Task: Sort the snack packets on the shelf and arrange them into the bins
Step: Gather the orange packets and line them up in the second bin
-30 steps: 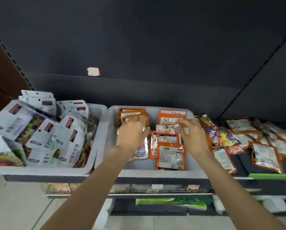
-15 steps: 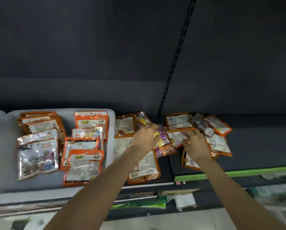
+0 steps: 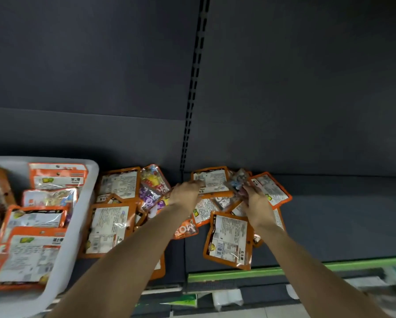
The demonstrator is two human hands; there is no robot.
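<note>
At the left end of the shelf, a grey bin holding orange packets in rows. Just right of the bin, loose on the shelf, a heap of orange-edged packets mixed with a few colourful ones. Left hand lying over the middle of the heap, fingers reaching onto a back packet; cannot tell if grasping or released. Right hand pinching a small clear packet near the back edge. Near the front edge, 1 more orange packet lying flat.
</note>
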